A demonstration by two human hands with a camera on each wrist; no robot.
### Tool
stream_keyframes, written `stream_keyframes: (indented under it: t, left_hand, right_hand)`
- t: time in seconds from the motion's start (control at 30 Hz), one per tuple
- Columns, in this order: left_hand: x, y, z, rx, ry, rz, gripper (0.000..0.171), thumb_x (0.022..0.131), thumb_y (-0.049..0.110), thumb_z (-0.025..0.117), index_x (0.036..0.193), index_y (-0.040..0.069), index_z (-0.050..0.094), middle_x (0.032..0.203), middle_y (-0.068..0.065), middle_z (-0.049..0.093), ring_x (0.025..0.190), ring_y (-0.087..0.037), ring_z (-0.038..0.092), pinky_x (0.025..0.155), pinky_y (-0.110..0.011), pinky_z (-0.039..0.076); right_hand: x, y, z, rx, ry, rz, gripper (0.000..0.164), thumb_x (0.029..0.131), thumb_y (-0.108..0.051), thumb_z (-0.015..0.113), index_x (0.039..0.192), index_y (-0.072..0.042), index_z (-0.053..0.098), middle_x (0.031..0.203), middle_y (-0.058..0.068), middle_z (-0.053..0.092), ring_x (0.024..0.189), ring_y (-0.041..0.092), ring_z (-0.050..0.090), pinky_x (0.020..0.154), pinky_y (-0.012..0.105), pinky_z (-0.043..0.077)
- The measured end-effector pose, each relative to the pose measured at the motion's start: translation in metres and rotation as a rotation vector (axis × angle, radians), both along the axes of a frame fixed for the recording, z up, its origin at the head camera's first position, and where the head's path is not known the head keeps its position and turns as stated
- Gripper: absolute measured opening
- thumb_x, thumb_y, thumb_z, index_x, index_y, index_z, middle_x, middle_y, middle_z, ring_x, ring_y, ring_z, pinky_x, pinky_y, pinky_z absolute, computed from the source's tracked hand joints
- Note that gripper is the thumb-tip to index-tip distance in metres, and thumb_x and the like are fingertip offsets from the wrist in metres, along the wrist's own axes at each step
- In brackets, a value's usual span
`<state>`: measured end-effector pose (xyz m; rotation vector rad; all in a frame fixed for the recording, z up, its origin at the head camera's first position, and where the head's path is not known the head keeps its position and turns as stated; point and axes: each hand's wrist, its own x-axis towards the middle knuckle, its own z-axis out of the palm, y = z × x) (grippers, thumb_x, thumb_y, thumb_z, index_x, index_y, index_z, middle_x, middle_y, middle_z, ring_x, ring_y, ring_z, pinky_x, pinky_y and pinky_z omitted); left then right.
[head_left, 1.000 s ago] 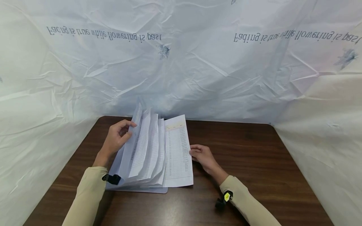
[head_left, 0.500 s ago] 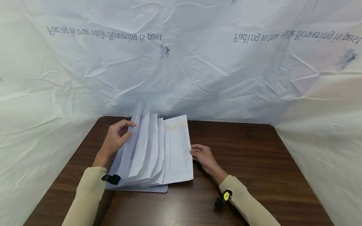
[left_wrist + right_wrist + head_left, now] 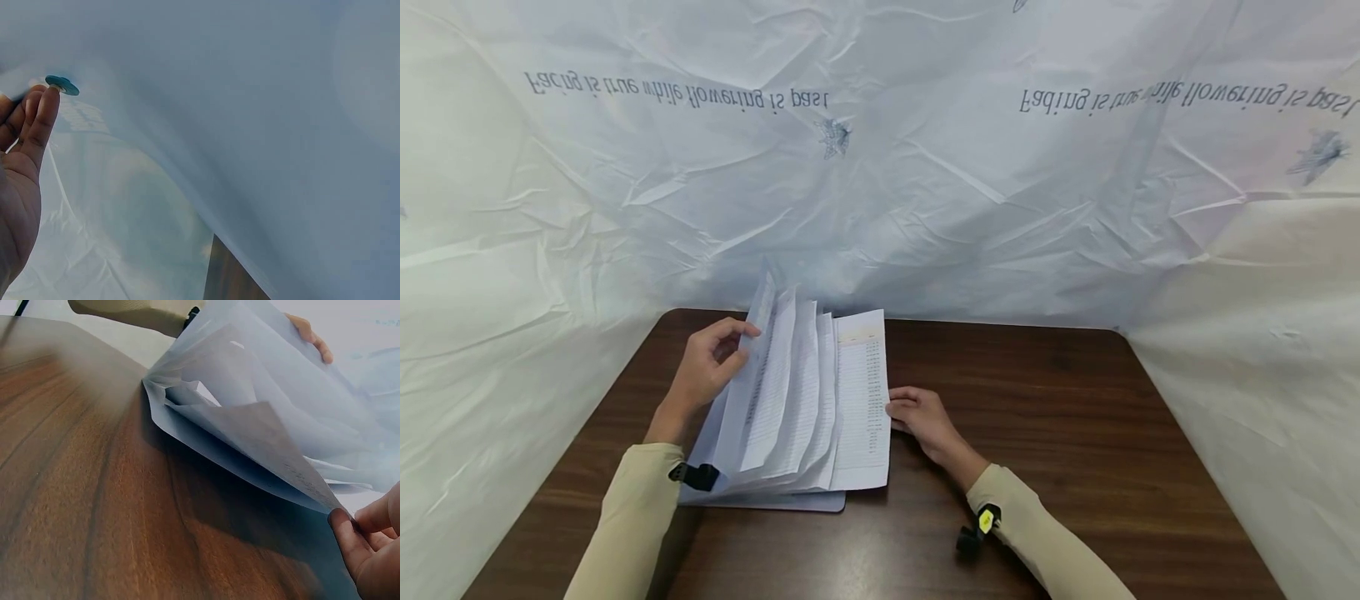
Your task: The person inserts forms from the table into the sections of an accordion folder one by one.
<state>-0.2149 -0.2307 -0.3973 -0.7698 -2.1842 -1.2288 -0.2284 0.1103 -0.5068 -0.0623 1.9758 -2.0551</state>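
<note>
In the head view a translucent plastic document folder (image 3: pixel 805 502) lies on the table, its front cover (image 3: pixel 735 417) lifted. My left hand (image 3: pixel 703 362) pinches the cover's edge. Right at those fingertips, in the left wrist view, is a round teal snap button (image 3: pixel 62 85). Several printed sheets (image 3: pixel 801 392) stand fanned inside, leaning over one another. At their right, my right hand (image 3: pixel 925 421) holds the edge of a printed sheet (image 3: pixel 859 400) between thumb and fingers. The right wrist view shows this sheet's corner (image 3: pixel 259 425) raised above the folder's lower side, its left part tucked among the papers.
The dark wooden table (image 3: pixel 1037 433) extends to the right of the folder and in front of it. White wrinkled sheeting (image 3: pixel 925 192) with printed lettering hangs behind the table and at both sides. Each wrist carries a small black camera (image 3: pixel 702 477).
The right hand has moved left with the printed sheet, which now lies closer to the other papers and covers less of the table. The left hand and lifted cover stay almost in place.
</note>
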Motion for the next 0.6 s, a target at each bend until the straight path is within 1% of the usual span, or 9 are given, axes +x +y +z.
stream_keyframes:
  t: [0.17,0.4,0.6]
  left_hand:
    - [0.0005,0.0008,0.0005,-0.006,0.005,0.007,0.024,0.081,-0.016,0.058,0.103,-0.013,0.066,0.097,-0.026,0.066,0.074,-0.014,0.051,0.061,-0.018,0.044]
    - [0.0018,0.0002,0.0007,0.000,-0.005,0.012,0.024,0.082,-0.017,0.057,0.103,-0.014,0.066,0.099,-0.026,0.067,0.076,-0.014,0.052,0.063,-0.016,0.044]
    - [0.0014,0.0002,0.0007,0.000,-0.006,0.006,0.024,0.082,-0.016,0.057,0.104,-0.015,0.066,0.099,-0.027,0.066,0.076,-0.016,0.052,0.063,-0.016,0.044]
  right_hand:
    - [-0.0001,-0.0034,0.0005,0.004,-0.001,0.010,0.029,0.096,0.002,0.062,0.124,0.011,0.063,0.112,0.021,0.072,0.098,0.019,0.070,0.083,0.033,0.059]
    - [0.0010,-0.0006,0.0029,0.062,0.012,0.013,0.028,0.095,0.000,0.063,0.122,0.010,0.065,0.110,0.019,0.073,0.096,0.018,0.070,0.079,0.031,0.059]
    - [-0.0003,-0.0070,0.0012,0.034,0.020,0.033,0.028,0.096,0.001,0.063,0.123,0.010,0.065,0.112,0.020,0.073,0.097,0.018,0.071,0.081,0.032,0.059]
